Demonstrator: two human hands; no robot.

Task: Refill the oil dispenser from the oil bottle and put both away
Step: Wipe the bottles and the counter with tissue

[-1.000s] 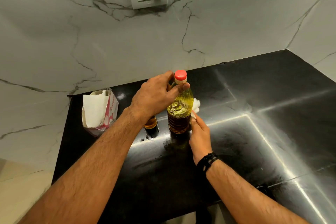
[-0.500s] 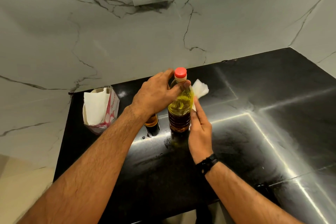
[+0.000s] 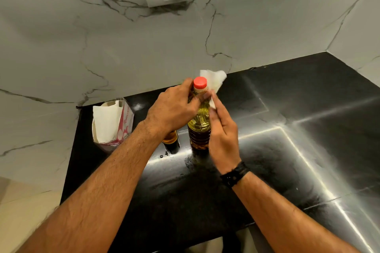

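The oil bottle point(image 3: 199, 127) stands upright on the black surface point(image 3: 267, 170), with its red cap point(image 3: 200, 82) on. My left hand point(image 3: 174, 109) grips the neck of the bottle just under the cap, with the fingers curled round it. My right hand point(image 3: 223, 135) lies against the right side of the bottle, and its fingers pinch a white tissue point(image 3: 213, 82) and press it to the neck; the loose end of the tissue stands up beside the cap. The oil dispenser point(image 3: 170, 141), a small dark bottle, stands on the surface just to the left of the oil bottle, partly hidden under my left wrist. Further left, near the marble wall point(image 3: 102, 47), there is an open tissue box point(image 3: 113, 123). On my right wrist I wear a black band point(image 3: 235, 174).
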